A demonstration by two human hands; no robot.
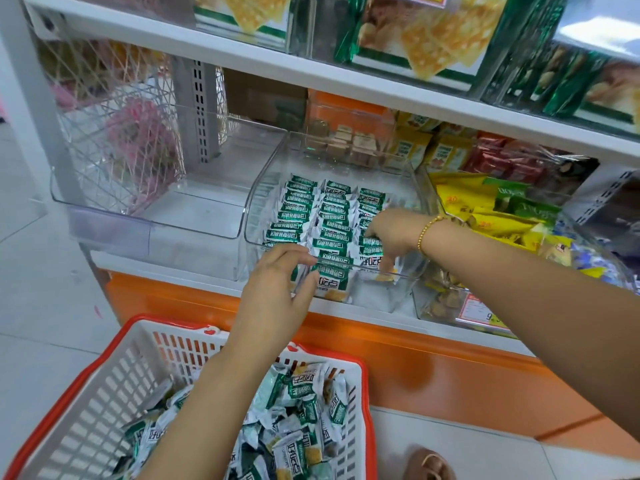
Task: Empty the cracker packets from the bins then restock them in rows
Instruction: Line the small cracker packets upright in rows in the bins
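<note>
packets (332,233): green-white, three rows in clear bin (259,199) | left fingers (298,259) pinch one | right fingers (386,258) grip unclear

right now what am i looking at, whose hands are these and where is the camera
No machine here: one camera worn on a person's head looks down at their own bare hands at a shop shelf. The clear bin in the middle holds green and white cracker packets in three rows. The left hand curls round a front packet of the left row. The right hand reaches into the right row; whether it grips anything is hidden. Below, a white basket with a red rim holds a loose heap of the same packets. The bin on the left holds none.
</note>
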